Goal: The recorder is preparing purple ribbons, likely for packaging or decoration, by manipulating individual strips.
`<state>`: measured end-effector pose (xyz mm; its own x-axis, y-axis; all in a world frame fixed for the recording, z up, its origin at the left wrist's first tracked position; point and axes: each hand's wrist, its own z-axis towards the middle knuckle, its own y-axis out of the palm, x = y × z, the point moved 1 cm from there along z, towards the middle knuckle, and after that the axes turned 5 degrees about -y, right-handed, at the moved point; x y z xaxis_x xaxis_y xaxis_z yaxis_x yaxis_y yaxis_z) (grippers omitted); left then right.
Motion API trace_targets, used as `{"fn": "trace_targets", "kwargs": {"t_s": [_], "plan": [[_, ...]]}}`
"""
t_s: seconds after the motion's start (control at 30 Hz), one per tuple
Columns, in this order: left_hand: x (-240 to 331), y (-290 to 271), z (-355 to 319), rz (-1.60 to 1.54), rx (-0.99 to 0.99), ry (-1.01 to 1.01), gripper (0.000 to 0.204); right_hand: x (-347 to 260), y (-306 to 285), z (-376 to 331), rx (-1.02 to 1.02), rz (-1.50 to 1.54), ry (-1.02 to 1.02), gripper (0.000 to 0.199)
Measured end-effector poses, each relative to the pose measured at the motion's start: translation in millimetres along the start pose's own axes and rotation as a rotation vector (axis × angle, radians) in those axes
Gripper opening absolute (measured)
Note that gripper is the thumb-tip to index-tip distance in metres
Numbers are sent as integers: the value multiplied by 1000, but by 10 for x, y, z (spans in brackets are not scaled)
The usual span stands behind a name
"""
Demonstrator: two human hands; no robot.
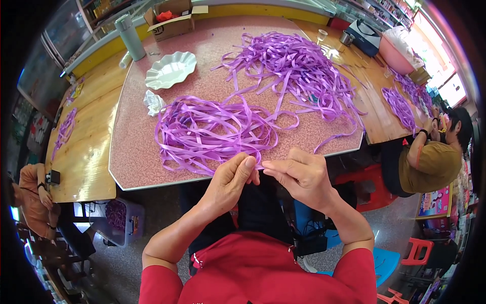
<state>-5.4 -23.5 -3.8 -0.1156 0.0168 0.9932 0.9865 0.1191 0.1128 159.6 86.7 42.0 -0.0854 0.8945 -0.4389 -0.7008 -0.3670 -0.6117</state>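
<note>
Just past the near edge of the pink speckled table [136, 147], my left hand [230, 180] and my right hand [301, 176] are close together, each in a pinch. A short bit of purple ribbon [258, 164] shows between their fingertips; my fingers hide the rest of it. Right beyond my hands lies a loose, looped pile of purple ribbons [207, 133]. A larger tangled heap of the same ribbons [288, 61] spreads over the far right of the table, with strands trailing towards me.
A scalloped white dish [171, 70], a crumpled white tissue [153, 103], a pale green bottle [130, 38] and an open cardboard box [172, 21] stand at the far left. People sit at left [38, 195] and right [430, 162]. A plastic bin [132, 223] is on the floor.
</note>
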Motion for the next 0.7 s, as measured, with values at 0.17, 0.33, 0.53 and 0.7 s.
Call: {"fn": "trace_targets", "kwargs": {"t_s": [0.17, 0.33, 0.53, 0.7], "plan": [[39, -12, -41, 56, 23, 41, 30, -20, -72, 18, -61, 216, 257, 14], [88, 15, -96, -172, -74, -25, 14, 37, -132, 0, -136, 607, 608, 11], [103, 40, -103, -385, -25, 27, 14, 94, -51, -51, 70, 969, 792, 17], [-17, 129, -90, -597, 27, 134, 11, 71, 138, -182, 96, 870, 733, 9]]}}
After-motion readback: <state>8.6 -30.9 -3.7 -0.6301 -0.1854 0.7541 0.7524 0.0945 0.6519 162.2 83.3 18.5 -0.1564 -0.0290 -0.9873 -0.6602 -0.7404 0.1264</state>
